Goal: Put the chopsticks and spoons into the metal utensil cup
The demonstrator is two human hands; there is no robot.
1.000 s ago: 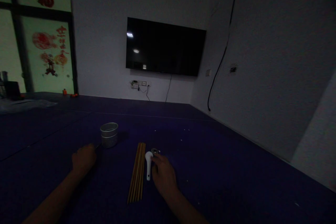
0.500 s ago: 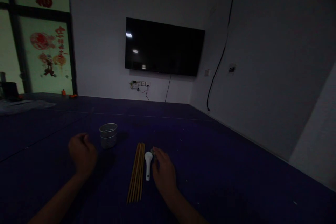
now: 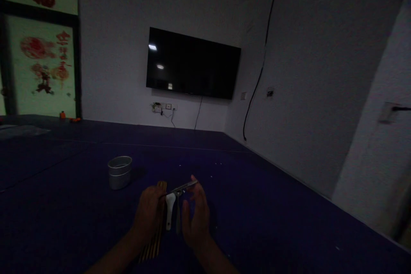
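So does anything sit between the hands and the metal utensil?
No. Both the left hand and right hand already touch the metal utensil, lifted above the white spoon and chopsticks.

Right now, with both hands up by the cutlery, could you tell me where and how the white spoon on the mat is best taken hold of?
Take the white spoon by its handle, the narrow end pointing toward the person, with a grip coming from above and the near side. It lies flat on the dark mat, close beside the chopsticks, so pinching across the slim handle looks easier than grabbing the rounded bowl at the far end.
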